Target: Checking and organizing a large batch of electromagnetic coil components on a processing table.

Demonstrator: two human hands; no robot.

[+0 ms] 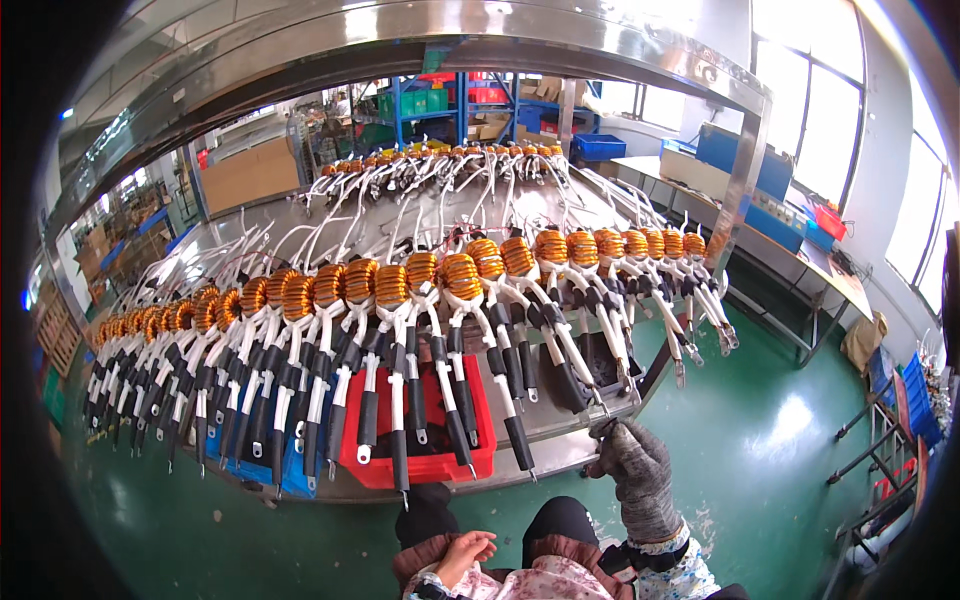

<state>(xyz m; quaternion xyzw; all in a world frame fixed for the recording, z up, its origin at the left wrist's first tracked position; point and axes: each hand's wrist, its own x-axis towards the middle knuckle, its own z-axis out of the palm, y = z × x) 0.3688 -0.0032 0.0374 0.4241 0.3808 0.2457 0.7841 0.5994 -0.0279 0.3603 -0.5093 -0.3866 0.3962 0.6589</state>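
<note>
Coils [462, 277] of shiny orange wire sit in rows on the metal table [550, 456]. They look heavy and hard, best held round the fat, ridged ring. Their white wires [397, 405] and black tubes [400, 460] look smooth and bendy. The right hand [640, 475], in a fuzzy gray glove [652, 505], bunches near one wire's tip [604, 409]; any pinch cannot be made out. The bare left hand [465, 556] curls loosely, seemingly empty.

Leads [399, 460] overhang red bin [436, 470]; space right of glove [645, 482].

Copper-coloured coils [390, 286], white leads [397, 400], gloved right hand [643, 482] near lead tips, bare left hand [466, 555] by lap [528, 583]
</note>
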